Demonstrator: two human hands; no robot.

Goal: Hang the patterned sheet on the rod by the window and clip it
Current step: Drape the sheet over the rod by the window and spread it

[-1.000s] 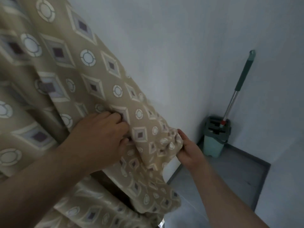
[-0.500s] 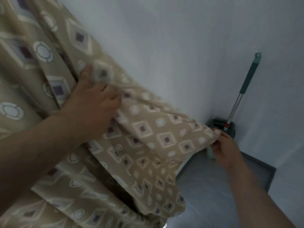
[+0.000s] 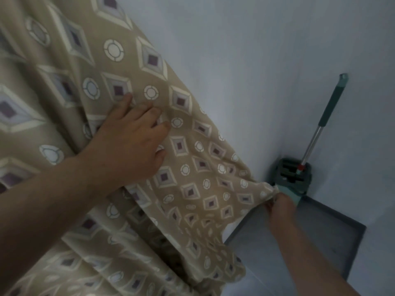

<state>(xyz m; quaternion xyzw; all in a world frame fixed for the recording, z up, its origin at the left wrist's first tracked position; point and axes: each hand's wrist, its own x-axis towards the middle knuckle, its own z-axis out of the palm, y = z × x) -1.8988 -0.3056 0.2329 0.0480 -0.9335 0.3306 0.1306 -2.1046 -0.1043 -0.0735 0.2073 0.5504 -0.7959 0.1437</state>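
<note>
- Head view looks down along a tan patterned sheet (image 3: 132, 67) printed with pale diamonds and rings, which hangs in folds across the left and centre of the frame, in front of a white wall (image 3: 245, 60).
- The left hand (image 3: 128, 144) lies palm-down on the sheet, its fingers (image 3: 154, 113) nearly straight and slightly spread, pressing on the cloth rather than gripping it.
- The right hand (image 3: 281, 207) reaches low and to the right, where it pinches the sheet's far corner; its fingers are closed together on the bunched edge of the cloth.
- Between the two hands the sheet is drawn out in a slanting span, while the rest of it falls in loose folds toward the bottom of the frame.
- A mop (image 3: 322, 118) with a teal grip and metal shaft leans in the room's corner, its lower end standing in a teal mop bucket (image 3: 296, 176).
- The bucket sits on a grey floor (image 3: 320, 236), just behind the right hand.
- Neither rod nor window falls within the frame.
</note>
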